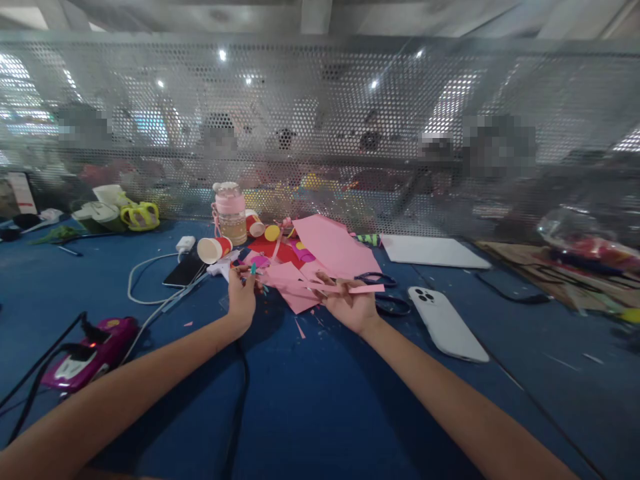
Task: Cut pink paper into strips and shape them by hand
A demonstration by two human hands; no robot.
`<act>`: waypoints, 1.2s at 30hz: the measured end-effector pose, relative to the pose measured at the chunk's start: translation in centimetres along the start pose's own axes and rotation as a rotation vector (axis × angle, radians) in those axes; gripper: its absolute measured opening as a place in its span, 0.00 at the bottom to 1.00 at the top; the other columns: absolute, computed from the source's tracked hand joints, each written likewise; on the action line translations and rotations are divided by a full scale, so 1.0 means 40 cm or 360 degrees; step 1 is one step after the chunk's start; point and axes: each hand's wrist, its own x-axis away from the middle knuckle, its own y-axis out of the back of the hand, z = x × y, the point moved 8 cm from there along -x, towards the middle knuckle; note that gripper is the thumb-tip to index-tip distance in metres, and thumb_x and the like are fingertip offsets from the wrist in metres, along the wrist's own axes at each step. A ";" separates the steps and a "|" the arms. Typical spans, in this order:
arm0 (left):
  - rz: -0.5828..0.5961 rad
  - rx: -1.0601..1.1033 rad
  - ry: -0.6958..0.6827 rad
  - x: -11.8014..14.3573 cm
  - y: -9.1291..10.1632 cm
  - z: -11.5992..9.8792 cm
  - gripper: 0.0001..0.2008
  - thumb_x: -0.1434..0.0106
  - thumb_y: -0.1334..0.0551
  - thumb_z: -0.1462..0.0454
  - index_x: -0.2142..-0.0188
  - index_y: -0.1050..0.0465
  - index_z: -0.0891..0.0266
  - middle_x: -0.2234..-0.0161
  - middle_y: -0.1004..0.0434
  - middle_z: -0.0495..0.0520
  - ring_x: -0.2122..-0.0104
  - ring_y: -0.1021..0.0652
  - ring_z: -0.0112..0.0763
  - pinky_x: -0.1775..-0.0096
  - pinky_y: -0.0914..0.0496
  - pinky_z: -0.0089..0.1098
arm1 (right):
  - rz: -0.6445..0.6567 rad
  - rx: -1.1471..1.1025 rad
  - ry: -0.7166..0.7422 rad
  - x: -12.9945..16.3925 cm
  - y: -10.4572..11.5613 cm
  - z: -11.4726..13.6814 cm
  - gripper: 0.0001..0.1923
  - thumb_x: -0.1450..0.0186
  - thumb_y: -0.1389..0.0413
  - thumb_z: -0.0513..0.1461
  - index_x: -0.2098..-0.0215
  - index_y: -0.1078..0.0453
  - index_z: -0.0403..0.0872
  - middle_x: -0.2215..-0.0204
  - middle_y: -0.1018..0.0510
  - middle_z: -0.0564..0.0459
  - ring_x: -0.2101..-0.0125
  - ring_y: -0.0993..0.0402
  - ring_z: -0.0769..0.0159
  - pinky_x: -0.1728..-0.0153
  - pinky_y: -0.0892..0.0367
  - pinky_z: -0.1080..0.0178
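Plain pink strip (369, 289) in right hand (354, 308)

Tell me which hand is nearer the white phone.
Right. The right hand is a short way left of the white phone, not touching it; the left hand is farther left, on the other side of the pink paper.
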 end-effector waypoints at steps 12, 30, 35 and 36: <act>0.0459 0.0042 -0.0059 0.040 -0.055 -0.017 0.11 0.46 0.41 0.59 0.69 0.43 0.59 0.82 0.37 0.40 0.87 0.33 0.20 0.84 0.36 0.23 | -0.0126 -0.0159 -0.0138 0.008 0.002 0.000 0.27 0.47 0.53 0.61 0.86 0.34 0.49 0.63 0.22 0.49 0.56 0.30 0.55 0.56 0.36 0.52; 0.1602 -0.1270 -0.1131 0.188 -0.171 -0.030 0.15 0.37 0.50 0.67 0.50 0.37 0.58 0.58 0.37 0.55 0.62 0.29 0.28 0.58 0.32 0.32 | -0.0001 -0.0316 -0.0348 0.000 0.002 -0.038 0.06 0.46 0.47 0.34 0.74 0.28 0.44 0.72 0.21 0.53 0.68 0.26 0.68 0.60 0.31 0.65; 0.1733 -0.1351 -0.1277 0.210 -0.178 -0.031 0.15 0.36 0.51 0.68 0.52 0.35 0.63 0.60 0.34 0.57 0.60 0.30 0.30 0.57 0.33 0.31 | -0.0048 -0.0331 -0.0357 0.004 0.003 -0.041 0.05 0.46 0.47 0.35 0.73 0.29 0.44 0.74 0.22 0.54 0.69 0.26 0.68 0.60 0.31 0.62; 0.1738 -0.1355 -0.1319 0.214 -0.178 -0.034 0.15 0.36 0.51 0.68 0.51 0.35 0.63 0.60 0.33 0.57 0.60 0.31 0.31 0.56 0.34 0.31 | -0.0070 -0.0327 -0.0372 0.004 0.007 -0.044 0.05 0.46 0.46 0.36 0.74 0.29 0.44 0.74 0.22 0.55 0.69 0.26 0.67 0.62 0.31 0.62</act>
